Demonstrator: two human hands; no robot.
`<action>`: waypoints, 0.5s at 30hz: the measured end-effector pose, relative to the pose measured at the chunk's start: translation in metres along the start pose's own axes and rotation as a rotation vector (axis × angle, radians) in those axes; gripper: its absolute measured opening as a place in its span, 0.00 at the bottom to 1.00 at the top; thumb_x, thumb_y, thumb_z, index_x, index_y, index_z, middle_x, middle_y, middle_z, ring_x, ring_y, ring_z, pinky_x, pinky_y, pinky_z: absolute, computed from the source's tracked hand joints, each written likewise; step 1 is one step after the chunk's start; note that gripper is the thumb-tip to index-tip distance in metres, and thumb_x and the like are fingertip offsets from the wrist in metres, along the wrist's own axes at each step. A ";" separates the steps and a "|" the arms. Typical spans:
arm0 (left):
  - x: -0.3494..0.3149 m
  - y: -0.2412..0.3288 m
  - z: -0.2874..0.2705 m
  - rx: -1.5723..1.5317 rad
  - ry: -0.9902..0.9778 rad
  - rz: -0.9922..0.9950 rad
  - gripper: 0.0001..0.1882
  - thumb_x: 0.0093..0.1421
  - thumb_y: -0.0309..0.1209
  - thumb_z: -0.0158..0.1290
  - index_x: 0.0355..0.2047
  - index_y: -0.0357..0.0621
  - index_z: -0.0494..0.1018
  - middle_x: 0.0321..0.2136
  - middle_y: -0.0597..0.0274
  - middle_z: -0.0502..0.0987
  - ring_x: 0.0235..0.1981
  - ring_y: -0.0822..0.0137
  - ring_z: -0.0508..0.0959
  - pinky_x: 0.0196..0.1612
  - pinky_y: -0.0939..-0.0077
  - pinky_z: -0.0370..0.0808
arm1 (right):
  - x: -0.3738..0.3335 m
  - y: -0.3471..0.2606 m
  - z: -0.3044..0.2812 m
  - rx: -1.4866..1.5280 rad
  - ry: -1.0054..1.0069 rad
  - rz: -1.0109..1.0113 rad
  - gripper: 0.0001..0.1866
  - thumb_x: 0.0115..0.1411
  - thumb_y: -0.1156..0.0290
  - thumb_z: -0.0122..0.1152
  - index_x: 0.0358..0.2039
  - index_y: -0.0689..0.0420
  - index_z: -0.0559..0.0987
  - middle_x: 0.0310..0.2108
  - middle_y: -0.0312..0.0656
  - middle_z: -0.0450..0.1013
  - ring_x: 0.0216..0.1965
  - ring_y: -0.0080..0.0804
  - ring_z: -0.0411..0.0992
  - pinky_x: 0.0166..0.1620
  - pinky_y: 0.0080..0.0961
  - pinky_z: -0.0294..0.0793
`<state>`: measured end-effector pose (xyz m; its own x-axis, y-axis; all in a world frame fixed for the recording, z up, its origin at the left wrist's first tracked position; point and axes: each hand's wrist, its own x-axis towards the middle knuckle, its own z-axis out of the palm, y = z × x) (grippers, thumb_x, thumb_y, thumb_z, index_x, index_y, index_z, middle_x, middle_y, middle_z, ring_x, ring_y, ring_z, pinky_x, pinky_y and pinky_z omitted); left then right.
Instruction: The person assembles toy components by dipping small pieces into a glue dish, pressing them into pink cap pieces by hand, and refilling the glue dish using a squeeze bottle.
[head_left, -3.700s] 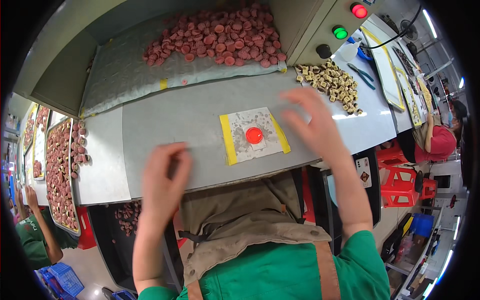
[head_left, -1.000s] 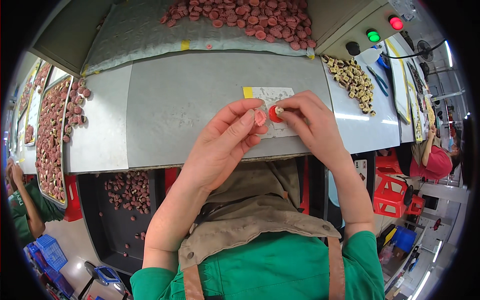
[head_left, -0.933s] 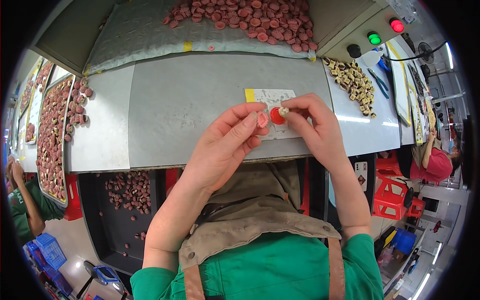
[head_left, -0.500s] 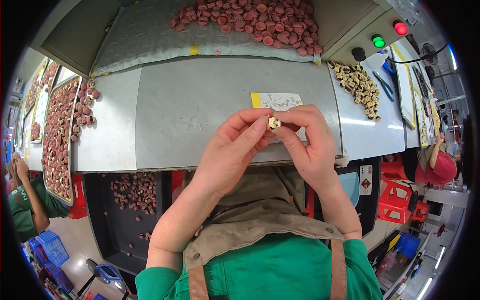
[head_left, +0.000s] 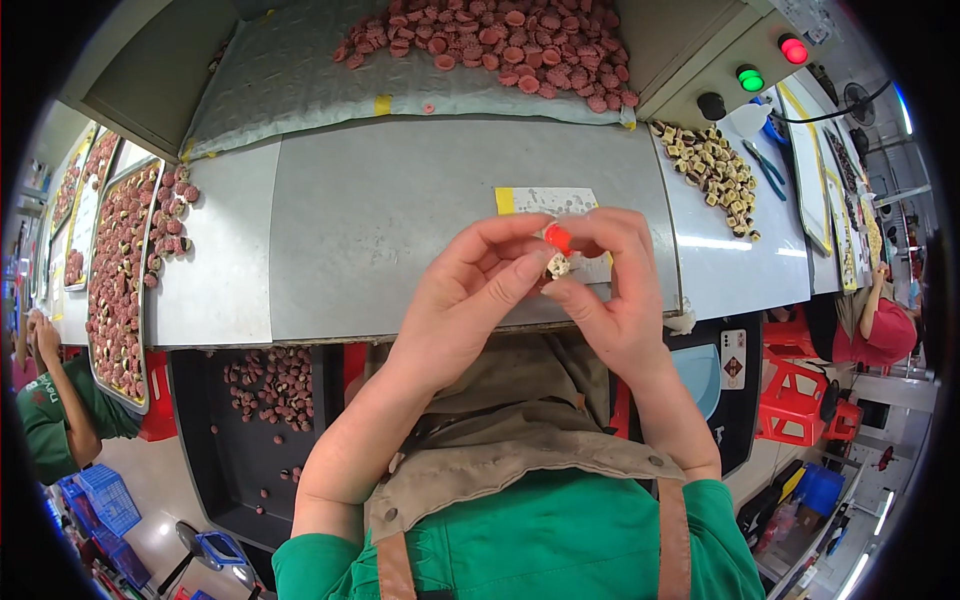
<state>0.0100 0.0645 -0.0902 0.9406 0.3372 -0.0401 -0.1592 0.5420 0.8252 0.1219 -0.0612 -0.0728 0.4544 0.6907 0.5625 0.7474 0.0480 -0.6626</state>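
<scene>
- A small red cap [head_left: 558, 238] and a pale beige piece [head_left: 556, 266] are pinched between the fingertips of the left hand [head_left: 470, 300] and right hand [head_left: 610, 290], above the grey worktop [head_left: 400, 220]'s near edge;
- the two parts seem to be mid-joining; careful alignment and a firm press would be called for.

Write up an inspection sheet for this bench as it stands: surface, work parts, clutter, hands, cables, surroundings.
Surface: grey metal bench top, with a white card with yellow edge lying on it.
Work parts: small red cap and small pale part, both pinched between the fingertips above the card.
Clutter: heap of reddish caps at the back; tray of reddish caps at left; pile of pale parts at right; blue-handled pliers.
Hands: left hand and right hand meet at the two parts.
Cables: dark cable at far right.
Surroundings: control box with red and green lamps; red stool; other people at both edges.
</scene>
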 end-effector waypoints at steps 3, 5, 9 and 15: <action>-0.001 0.001 0.001 -0.058 -0.012 -0.026 0.21 0.64 0.29 0.48 0.57 0.40 0.60 0.44 0.58 0.73 0.46 0.73 0.72 0.50 0.77 0.70 | 0.004 0.005 -0.008 0.144 -0.136 0.139 0.19 0.52 0.64 0.66 0.42 0.58 0.74 0.39 0.41 0.68 0.42 0.33 0.67 0.45 0.26 0.68; 0.000 0.005 0.004 -0.040 0.006 -0.069 0.27 0.64 0.27 0.48 0.61 0.42 0.52 0.43 0.57 0.74 0.46 0.70 0.73 0.50 0.75 0.69 | 0.006 0.010 -0.011 0.143 -0.281 0.065 0.19 0.50 0.66 0.67 0.41 0.58 0.75 0.39 0.40 0.68 0.43 0.33 0.67 0.46 0.26 0.67; 0.002 0.001 -0.002 -0.028 -0.053 -0.079 0.27 0.65 0.29 0.47 0.62 0.42 0.52 0.43 0.58 0.74 0.45 0.71 0.73 0.51 0.75 0.68 | 0.006 0.014 -0.012 0.232 -0.277 0.121 0.17 0.49 0.69 0.69 0.38 0.58 0.76 0.39 0.39 0.68 0.42 0.32 0.67 0.46 0.26 0.67; 0.003 0.002 -0.002 -0.002 -0.061 -0.088 0.26 0.67 0.34 0.44 0.62 0.42 0.52 0.43 0.58 0.74 0.45 0.71 0.73 0.51 0.72 0.68 | 0.002 0.027 -0.008 0.321 -0.246 0.078 0.14 0.48 0.73 0.68 0.36 0.57 0.76 0.37 0.38 0.68 0.42 0.31 0.67 0.46 0.25 0.67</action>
<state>0.0120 0.0686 -0.0899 0.9674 0.2408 -0.0785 -0.0753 0.5695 0.8185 0.1468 -0.0643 -0.0855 0.3451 0.8511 0.3957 0.5083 0.1849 -0.8411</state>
